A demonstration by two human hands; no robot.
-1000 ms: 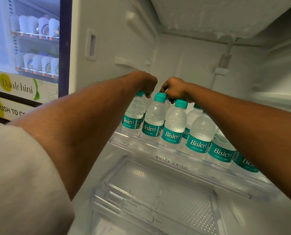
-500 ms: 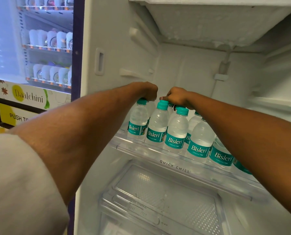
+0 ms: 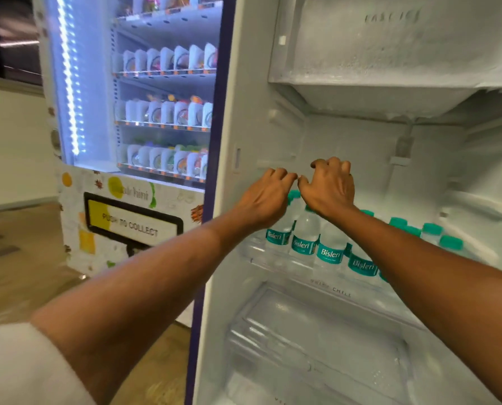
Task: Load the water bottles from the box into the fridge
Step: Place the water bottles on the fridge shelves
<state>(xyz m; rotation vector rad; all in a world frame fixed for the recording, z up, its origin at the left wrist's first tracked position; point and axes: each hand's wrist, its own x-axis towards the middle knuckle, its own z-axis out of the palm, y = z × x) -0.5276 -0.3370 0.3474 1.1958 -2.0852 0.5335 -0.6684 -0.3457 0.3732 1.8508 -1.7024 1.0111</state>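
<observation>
Both hands have lifted off the bottle caps they gripped a moment ago and now hover above the bottles, empty. Left hand (image 3: 266, 194) has fingers loosely curled, palm down; right hand (image 3: 330, 187) sits just beside it, fingers spread and bent, holding nothing. Below the hands, clear ridged plastic bottles (image 3: 304, 238) with teal screw caps and teal labels stand upright in rows on a clear shelf (image 3: 328, 287) inside the white fridge (image 3: 252, 83). Above the bottles, a frosted freezer box (image 3: 390, 59) looks rough with ice. Left of the fridge stands a lit vending machine (image 3: 162, 112), more of it showing than before.
</observation>
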